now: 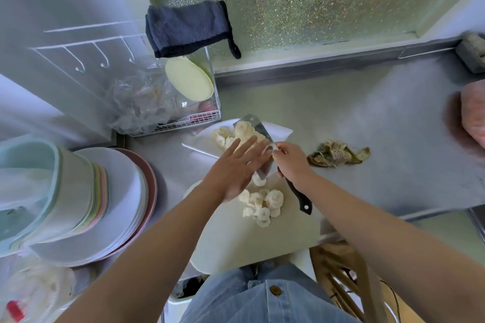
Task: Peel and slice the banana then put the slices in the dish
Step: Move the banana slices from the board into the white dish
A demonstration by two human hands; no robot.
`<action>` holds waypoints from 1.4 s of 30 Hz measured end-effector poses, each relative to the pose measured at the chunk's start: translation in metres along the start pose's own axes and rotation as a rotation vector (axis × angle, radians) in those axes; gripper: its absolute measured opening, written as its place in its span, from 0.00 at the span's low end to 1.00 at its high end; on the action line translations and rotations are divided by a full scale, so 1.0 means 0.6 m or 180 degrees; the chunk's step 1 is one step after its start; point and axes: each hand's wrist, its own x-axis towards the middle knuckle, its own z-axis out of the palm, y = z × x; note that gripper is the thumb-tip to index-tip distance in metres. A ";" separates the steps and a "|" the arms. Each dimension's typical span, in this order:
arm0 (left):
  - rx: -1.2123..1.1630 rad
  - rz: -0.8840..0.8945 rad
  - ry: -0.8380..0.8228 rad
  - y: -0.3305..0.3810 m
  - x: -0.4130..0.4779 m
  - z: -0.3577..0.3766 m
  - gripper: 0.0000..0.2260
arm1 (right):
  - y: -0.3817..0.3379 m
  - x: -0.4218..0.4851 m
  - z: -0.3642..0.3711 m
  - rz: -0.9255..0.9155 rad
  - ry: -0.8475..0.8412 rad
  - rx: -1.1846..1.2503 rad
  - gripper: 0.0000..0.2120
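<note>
Head cam, looking straight down. Your right hand (pixel 291 162) was wrapped around the black handle of the knife (pixel 265 169), choked up close to the blade. The wide blade pointed toward the middle of the frame and hung over the white dish (pixel 279 130). Your left hand (pixel 236 165) was open, fingers straight and laid flat across the blade. I couldn't tell whether the fingertips were on the metal or on the fruit.

A pile of banana slices (pixel 262 204) sat on the pale cutting board (pixel 236 241) in the lower middle, just below both hands. More of them rode on the far end of the blade, and another bunch lay in the dish just left of it. The dish sat right past the top edge of the board.

The brownish peel (pixel 338 156) was crumpled on the steel counter (pixel 367 113), right of your knife hand and clear of the board.

At the left edge was a stack of plates (pixel 118 191). Above that were a wire basket (pixel 210 116) with a crinkled plastic bag (pixel 136 102), and a dark towel (pixel 186 29) hanging at the upper middle.
</note>
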 end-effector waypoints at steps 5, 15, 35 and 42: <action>0.0188 -0.0192 -0.0434 -0.020 0.017 0.008 0.26 | 0.006 0.017 0.009 -0.0014 0.0005 -0.0113 0.13; 0.0066 -0.0519 -0.0365 -0.041 0.005 0.013 0.22 | 0.036 0.029 -0.022 0.0074 0.0255 -0.0100 0.11; -0.0085 -0.0485 -0.0267 -0.034 0.042 0.010 0.26 | 0.024 0.025 -0.026 0.0132 0.0187 0.0293 0.15; -0.0334 -0.1026 0.0105 -0.028 0.004 0.018 0.18 | 0.062 0.002 -0.037 0.0231 0.0605 0.0760 0.10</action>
